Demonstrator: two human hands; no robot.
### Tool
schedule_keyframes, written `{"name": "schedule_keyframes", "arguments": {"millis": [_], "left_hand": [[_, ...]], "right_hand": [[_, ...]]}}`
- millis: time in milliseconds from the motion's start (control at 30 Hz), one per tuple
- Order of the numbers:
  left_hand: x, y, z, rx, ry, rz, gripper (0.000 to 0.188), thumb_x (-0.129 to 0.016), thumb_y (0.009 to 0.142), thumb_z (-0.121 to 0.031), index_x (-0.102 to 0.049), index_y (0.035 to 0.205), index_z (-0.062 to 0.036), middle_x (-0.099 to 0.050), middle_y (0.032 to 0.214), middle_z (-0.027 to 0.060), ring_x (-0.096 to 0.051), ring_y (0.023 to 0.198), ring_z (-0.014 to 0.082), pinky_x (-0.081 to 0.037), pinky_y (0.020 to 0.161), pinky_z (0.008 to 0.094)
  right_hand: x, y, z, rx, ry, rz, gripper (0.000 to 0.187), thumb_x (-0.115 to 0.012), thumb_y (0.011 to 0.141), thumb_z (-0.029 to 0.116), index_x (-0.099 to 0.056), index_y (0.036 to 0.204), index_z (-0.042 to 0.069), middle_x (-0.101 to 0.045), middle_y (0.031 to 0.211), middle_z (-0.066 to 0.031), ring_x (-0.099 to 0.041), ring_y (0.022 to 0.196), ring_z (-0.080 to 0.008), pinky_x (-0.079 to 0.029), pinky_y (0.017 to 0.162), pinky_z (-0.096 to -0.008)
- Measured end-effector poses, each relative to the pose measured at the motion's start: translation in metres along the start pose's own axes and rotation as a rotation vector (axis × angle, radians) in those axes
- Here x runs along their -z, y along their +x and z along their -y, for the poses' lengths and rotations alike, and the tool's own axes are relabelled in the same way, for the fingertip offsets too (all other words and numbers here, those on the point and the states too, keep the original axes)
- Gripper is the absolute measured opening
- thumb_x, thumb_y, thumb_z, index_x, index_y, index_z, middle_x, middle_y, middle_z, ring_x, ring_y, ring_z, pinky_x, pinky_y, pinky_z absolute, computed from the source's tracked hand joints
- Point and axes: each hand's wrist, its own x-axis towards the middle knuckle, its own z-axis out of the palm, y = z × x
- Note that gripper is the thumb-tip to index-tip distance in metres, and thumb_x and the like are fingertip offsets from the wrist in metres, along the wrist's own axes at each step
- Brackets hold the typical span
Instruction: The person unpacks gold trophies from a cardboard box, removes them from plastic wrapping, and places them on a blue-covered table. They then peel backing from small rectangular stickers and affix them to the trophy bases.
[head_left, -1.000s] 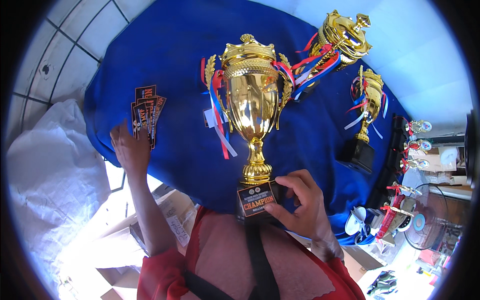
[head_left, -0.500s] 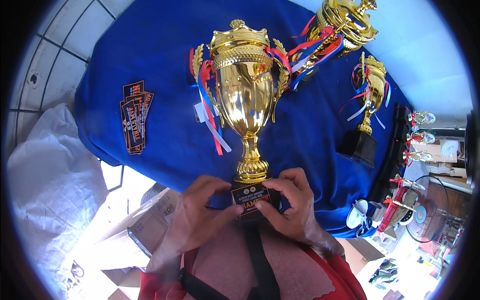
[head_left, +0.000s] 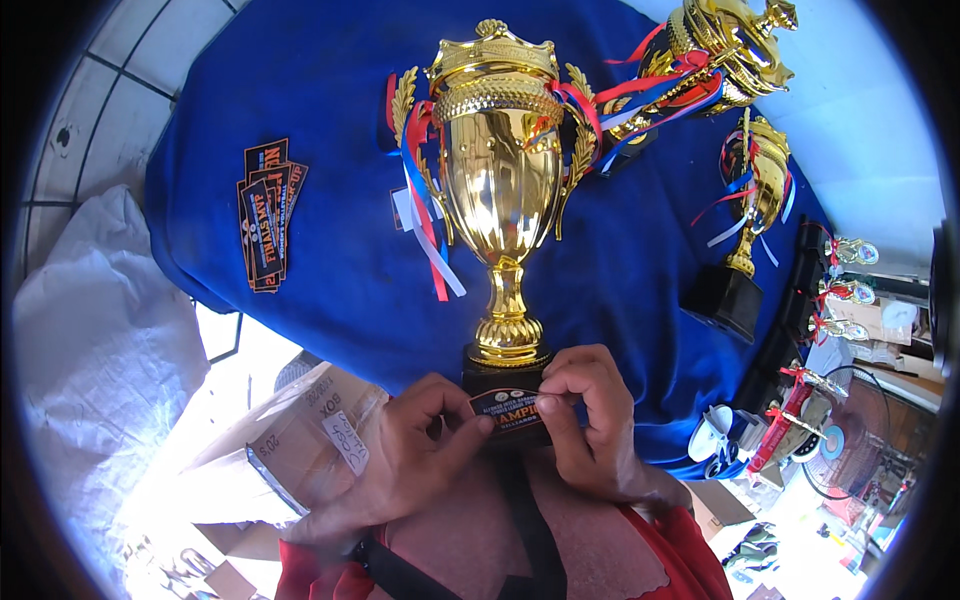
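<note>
The bare left hand (head_left: 422, 438) at eight o'clock and right hand (head_left: 592, 425) at two pinch the flat, black, orange-lettered label (head_left: 512, 410) over the black block base (head_left: 482, 379), at six o'clock of the shiny golden cup trophy (head_left: 500, 170), so squared edges and even pressure seem wise, with open blue cloth (head_left: 345, 290) toward nine but its edge near the left hand.

Surface, blue-cloth-covered (head_left: 335, 310), bearing: one large gold two-handled trophy (head_left: 500, 185), near edge; one ribboned gold trophy (head_left: 735, 62), far right; one slimmer gold trophy (head_left: 766, 185), black base, right; overlapping black-and-orange plaques (head_left: 265, 225), left; small trophies (head_left: 846, 291), row, right edge.
</note>
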Motion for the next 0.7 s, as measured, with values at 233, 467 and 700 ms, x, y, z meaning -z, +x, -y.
{"name": "schedule_keyframes", "arguments": {"millis": [233, 467, 700], "left_hand": [[0.003, -0.012, 0.001, -0.212, 0.002, 0.019, 0.012, -0.078, 0.087, -0.009, -0.068, 0.089, -0.0025, -0.057, 0.114, 0.0137, -0.058, 0.103, 0.0228, -0.047, 0.087, 0.0328], [-0.005, -0.021, 0.013, -0.071, 0.015, 0.043, 0.012, -0.081, 0.085, -0.011, -0.073, 0.089, -0.0035, -0.054, 0.120, 0.0148, -0.054, 0.114, 0.0251, -0.045, 0.096, 0.0368], [-0.015, -0.010, 0.020, -0.015, -0.082, -0.093, 0.012, -0.080, 0.086, -0.013, -0.075, 0.086, -0.0017, -0.056, 0.115, 0.0172, -0.053, 0.112, 0.0252, -0.044, 0.092, 0.0356]], "right_hand": [[0.017, -0.017, -0.007, 0.039, 0.138, 0.096, 0.026, -0.075, 0.086, -0.004, -0.062, 0.108, 0.000, -0.067, 0.089, -0.0123, -0.066, 0.069, -0.0187, -0.049, 0.057, -0.0293], [0.012, -0.048, -0.009, -0.221, 0.275, -0.045, 0.022, -0.078, 0.086, -0.001, -0.063, 0.102, 0.001, -0.069, 0.086, -0.0106, -0.065, 0.064, -0.0100, -0.046, 0.049, -0.0245], [0.014, -0.030, -0.014, -0.119, 0.133, 0.027, 0.012, -0.076, 0.086, -0.004, -0.067, 0.093, -0.001, -0.069, 0.082, -0.0121, -0.068, 0.066, -0.0179, -0.050, 0.054, -0.0277]]}}
